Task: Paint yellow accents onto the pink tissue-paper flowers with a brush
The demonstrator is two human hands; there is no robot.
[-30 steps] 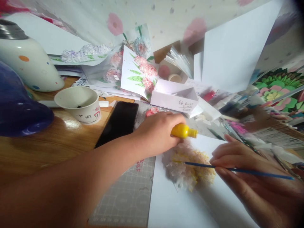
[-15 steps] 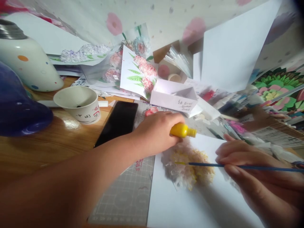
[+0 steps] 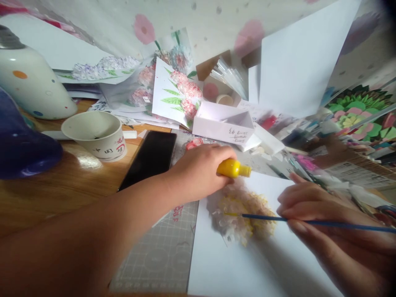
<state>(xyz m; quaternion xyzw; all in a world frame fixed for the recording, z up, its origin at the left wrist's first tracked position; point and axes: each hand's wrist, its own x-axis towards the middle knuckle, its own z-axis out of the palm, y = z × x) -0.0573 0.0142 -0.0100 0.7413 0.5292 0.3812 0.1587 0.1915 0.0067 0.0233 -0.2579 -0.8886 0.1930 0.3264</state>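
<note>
My left hand (image 3: 201,171) is closed round a small yellow paint bottle (image 3: 232,168), held on its side with the neck pointing right. My right hand (image 3: 324,222) pinches a thin blue paintbrush (image 3: 309,222) whose yellow-tipped bristles touch a fluffy paper flower cluster (image 3: 241,214). The cluster is white and pink with yellow patches and lies on a white sheet of paper (image 3: 235,268), just below the bottle.
A grey cutting mat (image 3: 157,255) lies under the sheet. A black phone (image 3: 151,159), a paper cup (image 3: 95,135), a dotted white flask (image 3: 31,88) and a blue object (image 3: 21,144) sit left. A white paper box (image 3: 224,126), flower cards (image 3: 175,97) and craft clutter crowd the back and right.
The brush tip has shifted slightly over the flower cluster, and my right hand drew back to the right and then returned a little. The view drifted a little; my left hand holds the bottle as before.
</note>
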